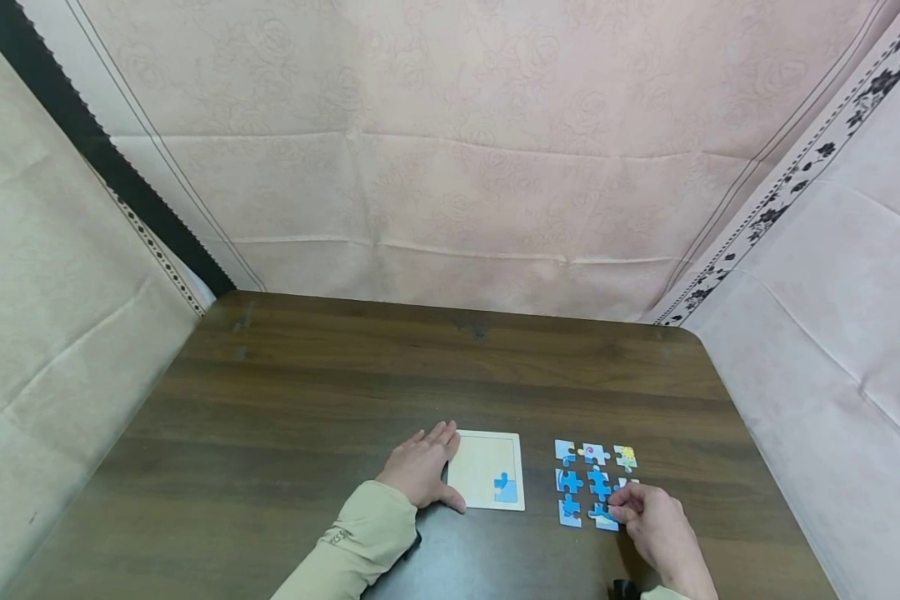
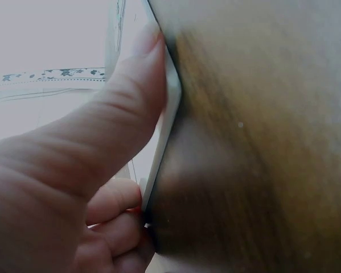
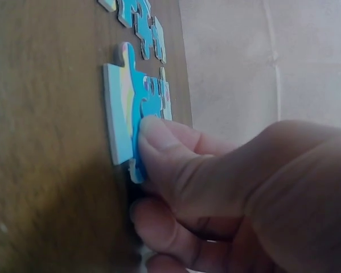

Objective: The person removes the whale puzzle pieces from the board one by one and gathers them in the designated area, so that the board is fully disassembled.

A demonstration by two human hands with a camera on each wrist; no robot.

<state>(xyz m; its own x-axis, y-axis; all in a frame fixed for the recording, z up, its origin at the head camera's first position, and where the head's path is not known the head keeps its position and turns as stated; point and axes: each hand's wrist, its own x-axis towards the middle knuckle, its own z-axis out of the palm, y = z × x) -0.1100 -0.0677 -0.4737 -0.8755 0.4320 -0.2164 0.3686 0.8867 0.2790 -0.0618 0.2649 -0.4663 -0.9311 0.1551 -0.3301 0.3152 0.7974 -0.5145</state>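
A pale square puzzle board (image 1: 483, 467) lies on the table, with one blue puzzle piece (image 1: 506, 490) in its near right corner. My left hand (image 1: 423, 468) rests along the board's left side, fingers extended; its thumb (image 2: 133, 85) lies at the board's edge in the left wrist view. To the right, several blue jigsaw pieces (image 1: 570, 482) are laid out in rows. My right hand (image 1: 648, 521) pinches the near-row middle puzzle piece (image 1: 606, 523) by its right side. In the right wrist view, the thumb covers part of this blue and white puzzle piece (image 3: 120, 122).
The brown wooden table (image 1: 307, 400) has a pale patterned cloth (image 1: 450, 192) hanging behind it. More pale cloth flanks it at left and right. Other loose pieces (image 3: 142, 25) lie close beyond the right hand's fingers.
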